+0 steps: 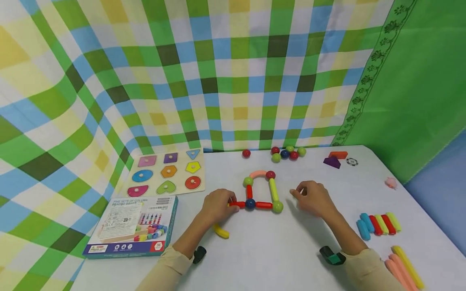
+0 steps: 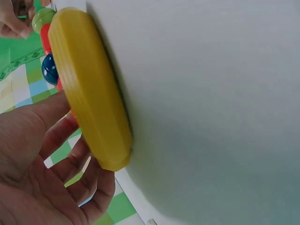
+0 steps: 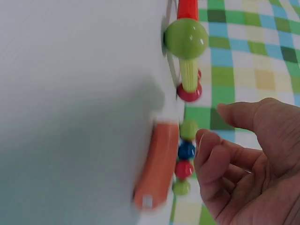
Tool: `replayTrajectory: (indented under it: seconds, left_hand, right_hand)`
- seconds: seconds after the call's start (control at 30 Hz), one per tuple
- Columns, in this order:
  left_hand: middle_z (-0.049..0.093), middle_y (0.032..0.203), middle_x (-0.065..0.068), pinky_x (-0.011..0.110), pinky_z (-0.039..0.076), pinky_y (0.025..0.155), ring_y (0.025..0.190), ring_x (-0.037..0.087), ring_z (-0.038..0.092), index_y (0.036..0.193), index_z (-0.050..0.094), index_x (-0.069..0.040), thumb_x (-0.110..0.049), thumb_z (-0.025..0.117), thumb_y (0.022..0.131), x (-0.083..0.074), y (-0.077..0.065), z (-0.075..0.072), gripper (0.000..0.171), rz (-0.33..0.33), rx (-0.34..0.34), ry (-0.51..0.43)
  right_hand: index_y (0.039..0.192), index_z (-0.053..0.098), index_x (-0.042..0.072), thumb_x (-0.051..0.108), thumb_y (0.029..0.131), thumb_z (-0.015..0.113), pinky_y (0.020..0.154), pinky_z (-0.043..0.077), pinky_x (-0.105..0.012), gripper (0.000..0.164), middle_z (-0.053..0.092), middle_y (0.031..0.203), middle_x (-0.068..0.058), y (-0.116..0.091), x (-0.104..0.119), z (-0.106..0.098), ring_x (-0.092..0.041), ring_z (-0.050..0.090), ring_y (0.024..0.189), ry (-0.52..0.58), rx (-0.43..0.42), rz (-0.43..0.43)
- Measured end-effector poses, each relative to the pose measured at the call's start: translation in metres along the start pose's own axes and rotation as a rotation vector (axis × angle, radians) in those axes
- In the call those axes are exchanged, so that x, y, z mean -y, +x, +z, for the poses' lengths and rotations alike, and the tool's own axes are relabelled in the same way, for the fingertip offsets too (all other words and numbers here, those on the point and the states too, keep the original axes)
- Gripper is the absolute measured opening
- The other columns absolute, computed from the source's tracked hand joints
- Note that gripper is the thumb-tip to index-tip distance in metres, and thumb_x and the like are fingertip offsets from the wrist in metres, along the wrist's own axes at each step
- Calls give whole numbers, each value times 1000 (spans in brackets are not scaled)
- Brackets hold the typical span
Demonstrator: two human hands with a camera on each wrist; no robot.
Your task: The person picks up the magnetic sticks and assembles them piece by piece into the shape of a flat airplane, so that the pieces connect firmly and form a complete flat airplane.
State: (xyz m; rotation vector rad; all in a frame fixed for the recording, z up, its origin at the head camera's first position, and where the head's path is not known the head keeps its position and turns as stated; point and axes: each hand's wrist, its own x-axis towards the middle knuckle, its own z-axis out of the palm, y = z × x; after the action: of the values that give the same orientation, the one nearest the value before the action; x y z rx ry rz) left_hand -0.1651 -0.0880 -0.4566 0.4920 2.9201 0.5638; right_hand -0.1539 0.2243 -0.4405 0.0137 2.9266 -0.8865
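Observation:
My left hand (image 1: 219,205) pinches the outer end of a red rod (image 1: 238,204) joined to a dark blue ball (image 1: 250,203). That ball belongs to a closed shape of rods and balls: an upright red rod (image 1: 249,191), another red rod (image 1: 263,205), green balls (image 1: 278,207), a light green rod (image 1: 274,190), a red ball (image 1: 270,175) and a salmon curved piece (image 1: 259,173). A yellow curved piece (image 2: 89,89) lies just in front of the left hand. To the right of the shape, my right hand (image 1: 312,198) hovers with loosely bent fingers, holding nothing. An orange curved piece (image 3: 157,164) lies near it.
Loose balls (image 1: 285,154) sit at the back. A shape puzzle board (image 1: 182,165) and a boxed toy (image 1: 127,226) are on the left. Short rods (image 1: 378,224) and long rods (image 1: 405,266) lie right. A purple block (image 1: 332,162) is at the back right.

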Motion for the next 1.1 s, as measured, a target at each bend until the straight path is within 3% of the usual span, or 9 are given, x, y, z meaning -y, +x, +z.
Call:
replayTrajectory:
  seconds: [0.27,0.4,0.67,0.77,0.9,1.0,1.1]
  left_hand:
    - [55,76,-7,25,43,64,73,12,50,98,70,-18,-35,76,80,-7,5,4,26,-11,-34,10]
    - [56,79,-6,26,44,65,74,12,51,99,69,-17,-33,77,80,-5,3,3,26,-23,-37,0]
    - [60,97,-1,30,50,72,84,14,56,111,65,-20,-30,77,80,0,-22,-14,35,-18,-53,17]
    - [59,100,-1,29,49,73,86,12,54,110,67,-22,-31,77,80,3,-37,-22,33,46,-3,3]
    - [59,96,-6,26,46,71,83,9,51,102,72,-24,-33,80,76,10,-53,-27,29,157,136,-48]
    - [57,94,-9,25,46,74,84,8,50,97,73,-26,-33,83,73,15,-58,-26,27,192,200,-64]
    - [55,93,-11,26,47,79,86,8,50,95,73,-28,-30,84,72,18,-60,-24,25,187,222,-62]
  right_hand:
    - [105,62,5,42,81,73,54,44,-31,46,58,80,-5,-29,-26,-11,-20,51,69,-138,5,10]
    - [102,62,7,34,80,75,54,46,-31,37,58,79,-3,-33,-32,-6,-20,51,70,-147,36,9]
    - [102,62,6,32,79,76,56,47,-33,37,60,82,-4,-39,-43,-7,-21,52,73,-157,37,36]
    - [106,61,6,36,80,75,55,46,-32,41,60,82,-5,-45,-47,-14,-21,52,71,-149,30,52]
    - [105,62,5,40,82,72,53,43,-31,44,59,80,-5,-61,-57,-31,-20,50,67,-155,-2,71]
    - [100,64,3,40,82,71,53,43,-32,42,59,80,-6,-76,-68,-46,-20,51,67,-189,-19,106]
    - [95,64,1,40,82,71,53,42,-35,42,61,79,-7,-90,-80,-57,-22,52,67,-228,-21,144]
